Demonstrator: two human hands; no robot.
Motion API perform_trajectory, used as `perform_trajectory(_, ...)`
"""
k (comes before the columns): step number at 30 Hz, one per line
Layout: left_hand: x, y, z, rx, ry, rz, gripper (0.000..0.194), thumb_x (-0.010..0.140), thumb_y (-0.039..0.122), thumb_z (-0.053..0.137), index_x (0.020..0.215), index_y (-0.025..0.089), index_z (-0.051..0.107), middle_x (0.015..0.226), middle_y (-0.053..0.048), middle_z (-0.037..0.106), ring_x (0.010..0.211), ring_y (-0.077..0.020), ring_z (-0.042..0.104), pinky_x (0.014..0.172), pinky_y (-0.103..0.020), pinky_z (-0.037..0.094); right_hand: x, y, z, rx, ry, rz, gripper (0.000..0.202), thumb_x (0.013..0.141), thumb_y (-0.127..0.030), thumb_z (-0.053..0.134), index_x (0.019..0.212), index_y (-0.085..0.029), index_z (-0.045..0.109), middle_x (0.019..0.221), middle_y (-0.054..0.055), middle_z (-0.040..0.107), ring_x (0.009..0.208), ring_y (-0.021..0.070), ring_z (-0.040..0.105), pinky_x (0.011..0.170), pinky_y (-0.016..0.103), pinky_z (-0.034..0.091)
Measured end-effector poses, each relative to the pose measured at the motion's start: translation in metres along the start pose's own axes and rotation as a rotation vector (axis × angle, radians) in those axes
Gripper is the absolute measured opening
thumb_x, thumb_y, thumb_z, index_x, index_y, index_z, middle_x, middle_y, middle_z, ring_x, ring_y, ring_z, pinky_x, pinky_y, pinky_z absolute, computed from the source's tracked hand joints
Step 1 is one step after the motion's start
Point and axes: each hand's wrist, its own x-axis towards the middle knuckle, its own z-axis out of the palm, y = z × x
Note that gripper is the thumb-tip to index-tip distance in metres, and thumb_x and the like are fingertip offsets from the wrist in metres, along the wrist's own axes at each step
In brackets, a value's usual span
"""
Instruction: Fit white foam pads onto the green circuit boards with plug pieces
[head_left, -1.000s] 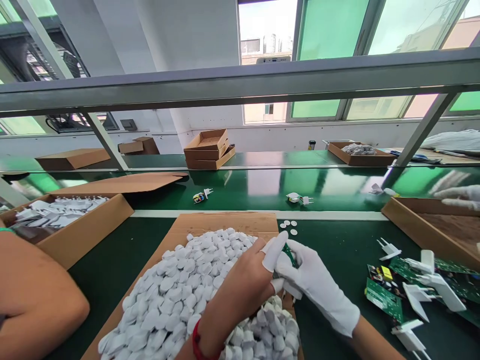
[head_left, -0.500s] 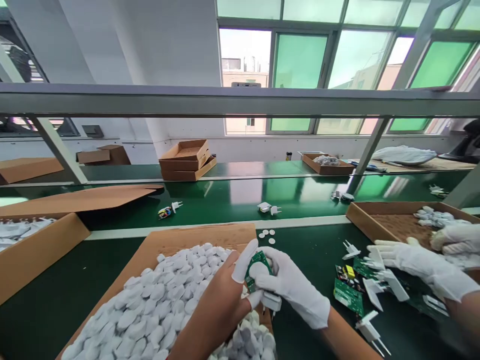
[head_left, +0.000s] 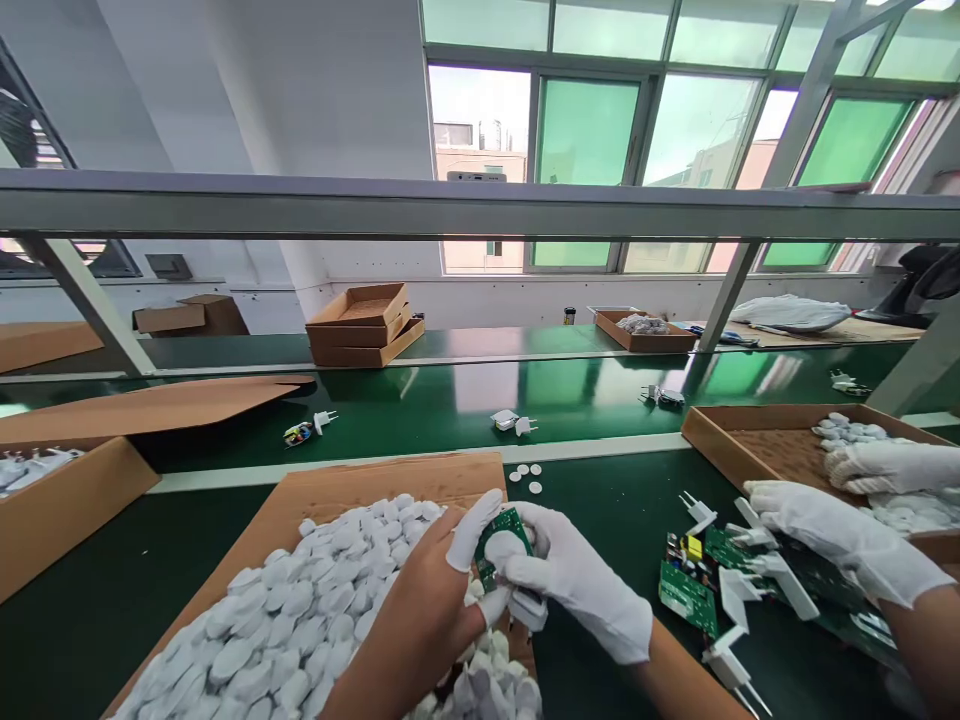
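My left hand (head_left: 420,612), with white covers on the thumb and index finger, pinches the left edge of a green circuit board (head_left: 516,522). From the right, my right hand (head_left: 581,585) in a white glove closes on the same board and presses at a round white disc (head_left: 502,548) lying against it. Below my right fingers hangs a white plug piece (head_left: 529,608), partly hidden by them. Under my hands is a heap of round white pads (head_left: 300,610) on a cardboard sheet (head_left: 420,470).
Several circuit boards (head_left: 688,598) with white plugs lie to the right, beside a co-worker's gloved hand (head_left: 840,535). Behind them stands a cardboard tray (head_left: 720,450). A few white discs (head_left: 535,488) lie beyond my hands. An open box (head_left: 90,500) stands left; a metal rail (head_left: 450,210) crosses ahead.
The whole view has shifted slightly left. My hands keep their hold on the board with little change. At the right, the co-worker's far hand has moved left over the cardboard tray.
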Motion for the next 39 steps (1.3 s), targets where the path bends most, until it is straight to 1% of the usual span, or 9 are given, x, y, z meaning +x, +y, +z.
perform_trajectory(3, -0.001, 0.005, 0.003, -0.024, -0.005, 0.036, 0.039, 0.072, 0.003, 0.051, 0.107, 0.020, 0.056, 0.099, -0.007, 0.062, 0.089, -0.0192, 0.060, 0.077, -0.030, 0.054, -0.002, -0.004, -0.001, 0.011, 0.043, 0.045, 0.014, 0.068, -0.023, 0.065, 0.076, -0.015, 0.058, 0.064, -0.004, 0.047, 0.056, 0.0085, 0.038, 0.051, 0.021, 0.033)
perform_trajectory(8, -0.005, 0.007, 0.011, 0.068, 0.069, 0.167, 0.034, 0.073, -0.001, 0.045, 0.097, 0.017, 0.059, 0.093, -0.010, 0.063, 0.089, -0.0237, 0.058, 0.077, -0.037, 0.054, -0.005, -0.003, -0.003, 0.061, -0.003, 0.051, 0.021, 0.066, -0.029, 0.071, 0.079, -0.014, 0.062, 0.068, -0.001, 0.054, 0.057, 0.0100, 0.041, 0.050, 0.022, 0.033)
perform_trajectory(14, -0.001, 0.006, 0.004, 0.033, -0.044, 0.025, 0.030, 0.065, -0.002, 0.050, 0.087, 0.017, 0.060, 0.089, -0.007, 0.061, 0.089, -0.0237, 0.057, 0.077, -0.038, 0.054, -0.003, 0.007, 0.006, -0.156, 0.166, -0.003, 0.015, 0.073, -0.029, 0.065, 0.077, -0.016, 0.059, 0.064, -0.003, 0.051, 0.058, 0.0104, 0.040, 0.055, 0.023, 0.035)
perform_trajectory(18, 0.000, 0.004, 0.006, 0.076, -0.069, 0.054, 0.035, 0.064, -0.004, 0.049, 0.092, 0.014, 0.060, 0.091, -0.010, 0.060, 0.086, -0.0235, 0.056, 0.073, -0.036, 0.054, -0.003, 0.007, 0.009, -0.026, 0.177, 0.033, 0.018, 0.070, -0.031, 0.064, 0.069, -0.015, 0.057, 0.062, -0.003, 0.048, 0.058, 0.0111, 0.038, 0.054, 0.023, 0.033)
perform_trajectory(23, -0.003, 0.000, 0.010, 0.043, -0.038, 0.120, 0.037, 0.066, -0.004, 0.048, 0.093, 0.017, 0.060, 0.091, -0.008, 0.060, 0.087, -0.0224, 0.055, 0.076, -0.035, 0.052, -0.002, 0.008, 0.003, -0.055, 0.144, 0.012, 0.028, 0.073, -0.042, 0.063, 0.065, -0.016, 0.054, 0.059, -0.002, 0.047, 0.057, 0.0119, 0.038, 0.054, 0.024, 0.032)
perform_trajectory(26, -0.003, -0.001, 0.008, -0.021, -0.086, 0.008, 0.033, 0.067, 0.001, 0.052, 0.093, 0.020, 0.060, 0.091, -0.006, 0.057, 0.088, -0.0216, 0.054, 0.077, -0.033, 0.051, 0.000, 0.012, -0.002, -0.172, 0.132, -0.036, 0.036, 0.076, -0.050, 0.061, 0.064, -0.016, 0.054, 0.059, -0.002, 0.050, 0.055, 0.0123, 0.039, 0.054, 0.025, 0.033)
perform_trajectory(31, 0.000, 0.005, 0.002, -0.061, -0.213, -0.092, 0.034, 0.066, 0.000, 0.050, 0.091, 0.021, 0.061, 0.092, -0.005, 0.054, 0.088, -0.0197, 0.051, 0.079, -0.030, 0.048, 0.001, 0.018, -0.002, -0.159, 0.116, -0.032, 0.045, 0.082, -0.054, 0.051, 0.056, -0.017, 0.049, 0.055, -0.001, 0.049, 0.052, 0.0117, 0.039, 0.051, 0.025, 0.034)
perform_trajectory(34, 0.002, 0.007, -0.005, -0.103, -0.258, -0.139, 0.028, 0.070, 0.006, 0.053, 0.093, 0.020, 0.060, 0.096, -0.006, 0.053, 0.092, -0.0214, 0.049, 0.081, -0.030, 0.046, 0.001, 0.017, -0.003, -0.146, 0.072, -0.005, 0.039, 0.081, -0.051, 0.056, 0.063, -0.017, 0.051, 0.058, -0.002, 0.050, 0.051, 0.0103, 0.039, 0.050, 0.023, 0.033)
perform_trajectory(39, 0.001, 0.002, -0.009, -0.119, -0.295, -0.163, 0.029, 0.068, 0.009, 0.052, 0.095, 0.021, 0.057, 0.096, -0.006, 0.051, 0.092, -0.0228, 0.048, 0.080, -0.031, 0.042, -0.001, 0.009, -0.011, -0.149, -0.119, 0.109, 0.027, 0.076, -0.041, 0.064, 0.077, -0.016, 0.053, 0.063, -0.005, 0.047, 0.050, 0.0075, 0.036, 0.048, 0.020, 0.032)
